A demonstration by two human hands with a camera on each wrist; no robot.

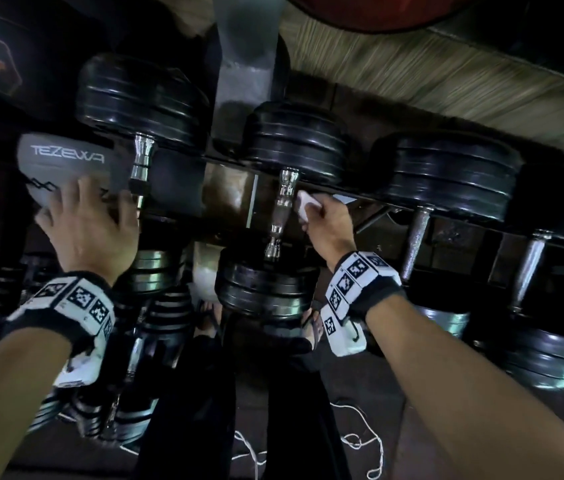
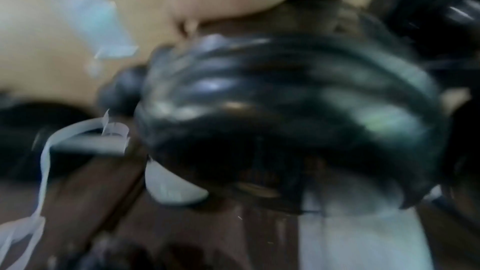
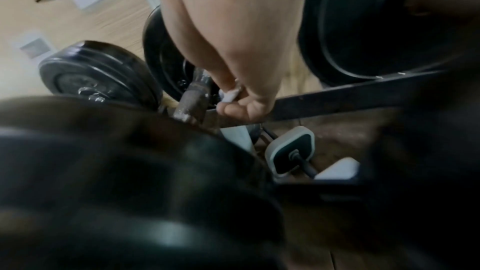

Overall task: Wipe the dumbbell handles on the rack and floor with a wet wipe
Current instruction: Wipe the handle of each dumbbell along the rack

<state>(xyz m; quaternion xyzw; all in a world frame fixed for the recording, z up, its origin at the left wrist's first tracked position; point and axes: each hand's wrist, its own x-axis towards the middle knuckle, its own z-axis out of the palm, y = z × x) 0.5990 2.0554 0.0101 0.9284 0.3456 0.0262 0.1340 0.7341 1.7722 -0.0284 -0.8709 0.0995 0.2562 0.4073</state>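
A black-plated dumbbell with a chrome handle (image 1: 282,209) lies on the dark rack (image 1: 228,188) in the middle of the head view. My right hand (image 1: 311,213) pinches a white wet wipe (image 1: 304,204) and holds it against the right side of that handle. The right wrist view shows the wipe (image 3: 230,94) bunched between thumb and fingers beside the worn handle (image 3: 193,98). My left hand (image 1: 90,216), fingers spread, rests on a grey TEZEWA pad (image 1: 65,161) at the left. The left wrist view is blurred and shows mainly a black plate (image 2: 285,120).
More dumbbells sit on the rack, one to the left with a shiny handle (image 1: 142,164) and larger ones to the right (image 1: 446,174). Smaller dumbbells (image 1: 155,306) stand lower left. My sandalled feet (image 1: 207,320) and a white string (image 1: 360,441) are on the floor.
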